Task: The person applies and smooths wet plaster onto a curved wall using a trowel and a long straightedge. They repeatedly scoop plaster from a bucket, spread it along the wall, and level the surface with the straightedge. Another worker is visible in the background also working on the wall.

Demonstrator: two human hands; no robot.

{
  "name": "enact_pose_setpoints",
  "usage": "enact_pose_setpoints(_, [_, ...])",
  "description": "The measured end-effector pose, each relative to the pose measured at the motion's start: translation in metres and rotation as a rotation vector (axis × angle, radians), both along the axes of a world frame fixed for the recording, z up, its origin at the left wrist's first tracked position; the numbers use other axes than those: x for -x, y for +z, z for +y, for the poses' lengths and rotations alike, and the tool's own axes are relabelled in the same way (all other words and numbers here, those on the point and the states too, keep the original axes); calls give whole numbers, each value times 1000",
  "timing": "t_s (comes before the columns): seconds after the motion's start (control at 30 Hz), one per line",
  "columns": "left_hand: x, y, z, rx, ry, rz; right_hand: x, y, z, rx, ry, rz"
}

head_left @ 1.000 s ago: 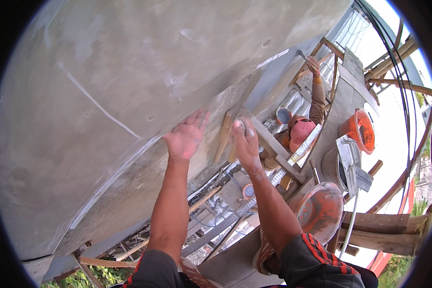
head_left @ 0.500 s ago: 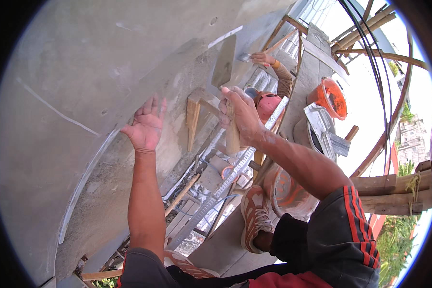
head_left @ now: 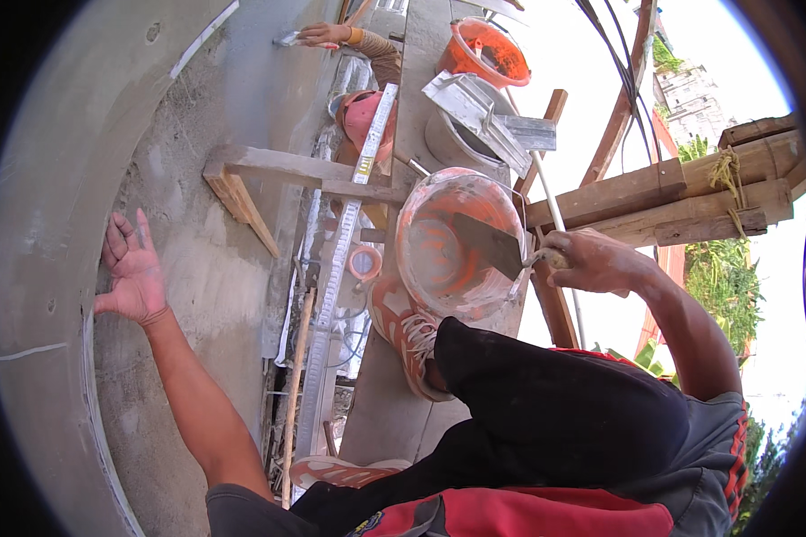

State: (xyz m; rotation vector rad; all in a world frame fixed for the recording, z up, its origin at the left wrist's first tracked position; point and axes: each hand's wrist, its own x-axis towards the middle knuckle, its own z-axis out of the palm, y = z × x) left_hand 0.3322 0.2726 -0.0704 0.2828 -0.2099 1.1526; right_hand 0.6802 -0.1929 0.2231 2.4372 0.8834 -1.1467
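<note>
My right hand [head_left: 600,261] is closed around the handle of a trowel [head_left: 488,243]. The trowel's flat grey blade reaches over the mouth of a mortar-smeared orange bucket [head_left: 409,201], whose inner wall shows orange through grey residue. At the left, my left hand [head_left: 136,276] is raised with its fingers spread and its palm showing, holding nothing. It is by the grey plastered wall [head_left: 45,224], near a pale edge strip [head_left: 94,403]; whether it touches the wall I cannot tell.
Beyond the bucket stand a grey tub [head_left: 457,143] with metal pieces across it and another orange bucket [head_left: 484,55]. A co-worker's hand [head_left: 324,36] works at the wall below. A wooden bracket [head_left: 282,166], a perforated metal bar [head_left: 336,268] and scaffold poles [head_left: 734,192] surround the plank.
My right hand has swung the trowel from the wall rightward to the bucket. My view has turned right, and my left hand stays open beside the wall.
</note>
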Motion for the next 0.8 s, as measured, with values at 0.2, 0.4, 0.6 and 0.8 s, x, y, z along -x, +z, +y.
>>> enact_pose_setpoints(0.2, [-7,7,-6,11,67,52,-12,-86,-25,-94,108,-41])
enact_pose_setpoints(0.4, [-16,15,-12,31,138,108,-26,-118,-29,-133,169,-59])
enact_pose_setpoints(0.6, [-23,24,-23,63,210,156,-13,-127,-24,-43,193,89])
enact_pose_setpoints(0.8, [-11,7,-9,-20,89,60,-17,-152,-25,-97,131,196])
